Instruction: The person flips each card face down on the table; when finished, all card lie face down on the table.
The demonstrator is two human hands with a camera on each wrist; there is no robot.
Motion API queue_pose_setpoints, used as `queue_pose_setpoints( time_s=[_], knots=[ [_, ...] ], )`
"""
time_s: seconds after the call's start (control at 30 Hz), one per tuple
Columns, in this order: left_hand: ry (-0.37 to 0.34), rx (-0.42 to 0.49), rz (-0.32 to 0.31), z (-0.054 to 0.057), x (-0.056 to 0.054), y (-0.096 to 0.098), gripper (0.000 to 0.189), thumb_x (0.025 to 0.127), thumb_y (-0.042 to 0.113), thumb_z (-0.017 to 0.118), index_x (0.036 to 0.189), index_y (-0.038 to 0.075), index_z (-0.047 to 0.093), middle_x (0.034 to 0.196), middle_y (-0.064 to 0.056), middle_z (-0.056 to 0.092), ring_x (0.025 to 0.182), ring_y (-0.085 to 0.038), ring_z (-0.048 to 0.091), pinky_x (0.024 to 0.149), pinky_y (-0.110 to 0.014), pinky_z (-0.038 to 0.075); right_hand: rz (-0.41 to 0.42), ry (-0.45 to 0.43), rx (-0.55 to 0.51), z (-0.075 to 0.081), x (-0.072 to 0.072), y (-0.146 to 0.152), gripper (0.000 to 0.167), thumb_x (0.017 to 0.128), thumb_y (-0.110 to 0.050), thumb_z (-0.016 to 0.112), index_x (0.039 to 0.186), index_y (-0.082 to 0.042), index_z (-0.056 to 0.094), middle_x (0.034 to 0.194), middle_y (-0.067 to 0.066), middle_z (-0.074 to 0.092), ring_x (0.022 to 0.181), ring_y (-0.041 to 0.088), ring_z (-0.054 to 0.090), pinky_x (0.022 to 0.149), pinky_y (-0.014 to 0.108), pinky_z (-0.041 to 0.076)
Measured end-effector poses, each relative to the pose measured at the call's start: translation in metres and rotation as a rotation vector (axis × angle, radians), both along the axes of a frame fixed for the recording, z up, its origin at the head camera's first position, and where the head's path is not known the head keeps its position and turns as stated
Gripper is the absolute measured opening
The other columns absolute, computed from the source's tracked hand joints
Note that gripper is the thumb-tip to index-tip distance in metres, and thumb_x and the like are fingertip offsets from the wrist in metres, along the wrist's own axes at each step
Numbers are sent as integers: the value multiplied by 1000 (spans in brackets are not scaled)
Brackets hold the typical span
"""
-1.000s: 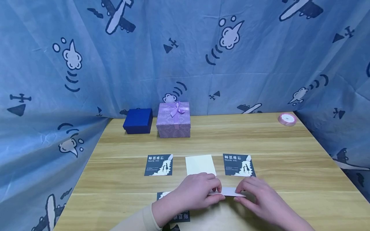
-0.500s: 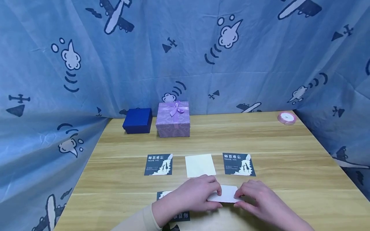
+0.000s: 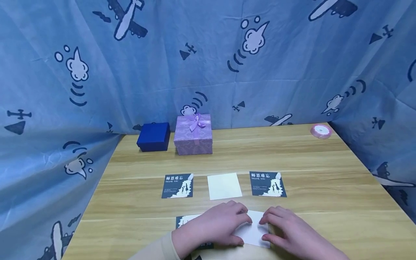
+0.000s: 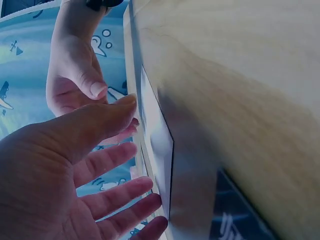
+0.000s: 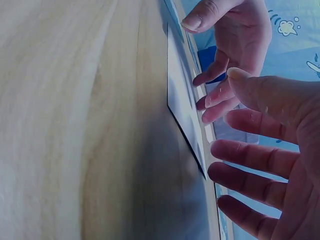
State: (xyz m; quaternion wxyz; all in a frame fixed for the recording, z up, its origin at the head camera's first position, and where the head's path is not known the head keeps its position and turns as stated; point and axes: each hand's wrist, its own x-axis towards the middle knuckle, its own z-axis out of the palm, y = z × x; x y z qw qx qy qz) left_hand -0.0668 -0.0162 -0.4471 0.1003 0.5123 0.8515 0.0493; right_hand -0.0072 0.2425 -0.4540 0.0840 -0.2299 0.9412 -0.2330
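Observation:
A square card with its white side up [image 3: 255, 234] lies on the table between both hands. My left hand [image 3: 224, 224] is at its left side, fingers loosely extended and spread in the left wrist view. On the card's right side, my right hand [image 3: 286, 231] hovers with fingers apart, as the right wrist view shows. Neither hand grips the white card [image 5: 181, 95]; some fingertips are at or just above its surface, and contact is hard to tell. Beneath my left forearm, a dark printed card [image 3: 186, 219] is partly hidden.
Beyond the hands lie a dark THANK YOU card [image 3: 177, 186], a pale blank card [image 3: 224, 186] and another dark card [image 3: 268, 184]. Farther back stand a blue box [image 3: 154, 137], a purple gift box with a bow [image 3: 193, 135] and a pink ribbon roll [image 3: 321, 131].
The white card, earlier pinched at both sides and tilted nearly edge-on, has come down flat on the table. Both hands have let go, their fingers loosened.

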Motion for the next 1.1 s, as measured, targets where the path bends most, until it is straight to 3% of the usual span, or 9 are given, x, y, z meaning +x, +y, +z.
queue_pose_setpoints(
  time_s=[0.17, 0.33, 0.47, 0.7, 0.87, 1.0, 1.1],
  knots=[
    [15, 14, 18, 0, -1, 0, 52, 94, 56, 68, 139, 32, 59, 145, 7, 54, 133, -11, 51, 110, -31, 45, -13, 13, -4, -3, -1, 1, 30, 92, -62, 68, 113, -41, 67, 110, -27, 59, 98, 1, 55, 87, 31, 56],
    [60, 69, 72, 4, -6, 2, 56, 95, 57, 67, 143, 31, 55, 156, 1, 46, 135, -16, 51, 103, -33, 51, -3, 123, -10, 2, -7, 5, 26, 91, -53, 75, 111, -38, 68, 108, -25, 60, 97, 1, 56, 84, 30, 56],
    [76, 99, 113, 6, -14, 6, 58, 95, 57, 65, 145, 30, 53, 155, 1, 47, 136, -17, 51, 102, -35, 51, -17, 186, 11, 11, -19, 16, 27, 88, -41, 82, 111, -34, 69, 109, -22, 64, 97, 3, 60, 83, 32, 58],
    [78, 117, 236, 0, -41, 23, 54, 95, 57, 65, 142, 30, 57, 138, 9, 59, 125, -13, 57, 96, -32, 52, -88, 210, 12, 13, -47, 35, 34, 85, -31, 86, 115, -24, 70, 113, -8, 67, 101, 12, 65, 88, 40, 59],
    [59, 131, 294, -6, -62, 49, 55, 95, 55, 65, 141, 27, 57, 141, 4, 59, 132, -17, 55, 100, -35, 51, -137, 212, 29, 9, -68, 47, 43, 86, -32, 85, 122, -15, 70, 121, 7, 65, 106, 24, 61, 89, 50, 57],
    [6, 138, 336, -6, -79, 64, 64, 92, 56, 68, 145, 23, 53, 140, 1, 59, 129, -18, 55, 102, -34, 50, -168, 203, 77, 5, -88, 56, 58, 85, -36, 86, 131, -8, 65, 134, 20, 59, 120, 39, 54, 97, 63, 50],
    [-42, 130, 370, -1, -87, 73, 72, 90, 57, 71, 148, 23, 48, 142, 0, 57, 128, -18, 53, 103, -34, 48, -177, 147, 130, 4, -100, 62, 72, 84, -44, 85, 139, -6, 60, 143, 26, 52, 128, 49, 46, 100, 71, 43]
  ],
)
